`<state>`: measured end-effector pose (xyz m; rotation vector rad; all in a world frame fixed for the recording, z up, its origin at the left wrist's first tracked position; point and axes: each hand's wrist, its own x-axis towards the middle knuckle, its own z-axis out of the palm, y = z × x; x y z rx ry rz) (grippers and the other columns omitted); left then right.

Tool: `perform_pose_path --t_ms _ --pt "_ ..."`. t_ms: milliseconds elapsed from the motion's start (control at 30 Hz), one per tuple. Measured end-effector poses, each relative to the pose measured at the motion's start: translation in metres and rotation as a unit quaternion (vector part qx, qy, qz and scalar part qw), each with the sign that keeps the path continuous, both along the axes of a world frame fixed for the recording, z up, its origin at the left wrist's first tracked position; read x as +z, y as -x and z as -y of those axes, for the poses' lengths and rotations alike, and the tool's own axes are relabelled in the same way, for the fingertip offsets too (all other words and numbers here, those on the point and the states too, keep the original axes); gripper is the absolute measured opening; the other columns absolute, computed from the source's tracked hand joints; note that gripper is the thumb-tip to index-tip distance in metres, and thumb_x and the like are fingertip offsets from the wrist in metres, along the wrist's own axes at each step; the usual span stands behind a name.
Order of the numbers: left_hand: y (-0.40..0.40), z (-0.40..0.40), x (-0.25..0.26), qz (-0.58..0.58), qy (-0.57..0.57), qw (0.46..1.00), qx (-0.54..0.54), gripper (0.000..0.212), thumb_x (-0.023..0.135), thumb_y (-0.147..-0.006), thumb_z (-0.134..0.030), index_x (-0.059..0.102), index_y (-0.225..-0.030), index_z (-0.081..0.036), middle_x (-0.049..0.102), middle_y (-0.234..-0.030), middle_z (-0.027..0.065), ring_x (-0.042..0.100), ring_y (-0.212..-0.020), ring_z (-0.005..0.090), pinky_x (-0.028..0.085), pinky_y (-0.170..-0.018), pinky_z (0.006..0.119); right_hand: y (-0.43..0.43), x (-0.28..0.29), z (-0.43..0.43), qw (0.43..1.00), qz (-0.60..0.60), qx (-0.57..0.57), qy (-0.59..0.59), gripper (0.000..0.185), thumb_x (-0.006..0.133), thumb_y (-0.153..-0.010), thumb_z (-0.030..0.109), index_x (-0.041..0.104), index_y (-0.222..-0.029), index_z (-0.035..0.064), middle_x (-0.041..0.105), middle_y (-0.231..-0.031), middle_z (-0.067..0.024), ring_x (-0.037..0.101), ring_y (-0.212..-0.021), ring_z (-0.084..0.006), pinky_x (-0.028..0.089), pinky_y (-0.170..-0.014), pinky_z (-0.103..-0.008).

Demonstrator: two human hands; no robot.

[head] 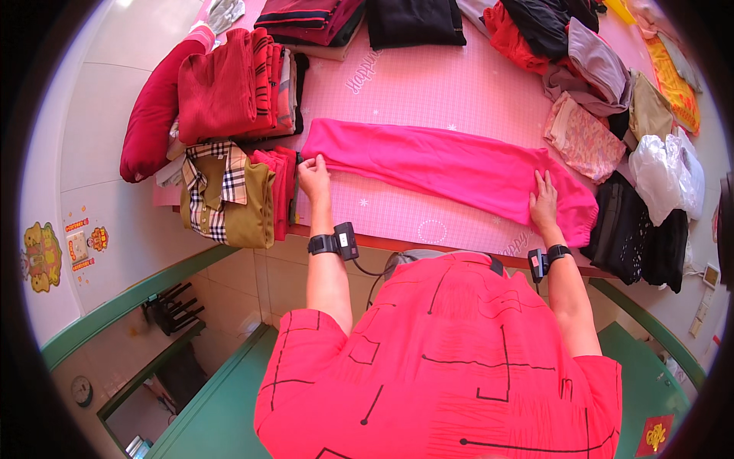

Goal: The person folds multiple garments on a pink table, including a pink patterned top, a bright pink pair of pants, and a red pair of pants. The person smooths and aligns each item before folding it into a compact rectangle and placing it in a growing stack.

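A long bright pink garment (424, 160), shaped like trousers folded lengthwise, lies nearly flat across the pink patterned tablecloth (413, 80). Its right end is gathered at the edge and reaches the table's front. My left hand (315, 175) pinches the near edge at the garment's left end, beside the stacked clothes. Toward the other end, my right hand (543, 201) rests on the fabric with its fingers spread. Both wrists wear black straps with small devices.
Folded red clothes (218, 86) and an olive shirt with checked collar (252, 201) are stacked at left. Dark folded garments (416, 23) lie at the back. Loose clothes (599, 63), a white plastic bag (659, 172) and black clothes (628, 229) crowd the right side.
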<state>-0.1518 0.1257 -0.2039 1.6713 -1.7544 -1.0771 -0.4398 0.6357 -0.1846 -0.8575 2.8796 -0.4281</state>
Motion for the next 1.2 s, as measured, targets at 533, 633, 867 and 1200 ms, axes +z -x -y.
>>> perform_pose_path --t_ms 533,633,867,1200 --pt "0.022 0.004 0.0 -0.182 0.025 0.981 0.063 0.019 0.068 -0.084 -0.016 0.056 -0.081 -0.002 0.058 -0.076 0.004 0.05 -0.065 0.0147 0.044 -0.061 0.033 -0.003 0.002 0.0 1.0 0.01 -0.011 -0.006 0.071 0.063 -0.084 0.008 0.037 -0.149 0.0193 0.03 -0.155 -0.0159 0.042 -0.129 -0.0388 0.037 -0.109 -0.0446" --pt "0.006 0.006 -0.018 -0.067 0.04 0.995 0.064 0.024 0.071 -0.083 -0.019 0.058 -0.09 -0.001 0.065 -0.088 0.0104 0.06 -0.079 0.0214 0.049 -0.074 0.035 -0.004 0.003 0.0 1.0 -0.001 -0.006 -0.009 0.07 0.063 -0.085 0.008 0.037 -0.149 0.0191 0.029 -0.156 -0.0159 0.042 -0.129 -0.0386 0.037 -0.109 -0.0444" --pt "0.013 0.025 -0.038 0.034 -0.015 0.99 0.139 0.068 0.083 -0.074 -0.036 0.058 -0.112 0.014 0.063 -0.113 0.0277 0.065 -0.102 0.0317 0.05 -0.089 0.043 -0.005 -0.002 0.0 1.0 -0.01 -0.006 0.004 0.071 0.063 -0.083 0.009 0.038 -0.148 0.0194 0.03 -0.156 -0.0153 0.042 -0.129 -0.0391 0.037 -0.109 -0.0454" --pt "0.053 0.005 0.017 -0.358 -0.116 0.926 -0.014 0.042 0.071 -0.082 -0.001 0.057 -0.122 0.0 0.063 -0.116 0.0085 0.06 -0.104 0.0217 0.046 -0.094 0.034 -0.011 0.005 0.006 0.999 0.008 -0.047 0.01 0.068 0.061 -0.083 0.01 0.04 -0.147 0.0196 0.03 -0.155 -0.0142 0.041 -0.13 -0.0381 0.036 -0.109 -0.0461"
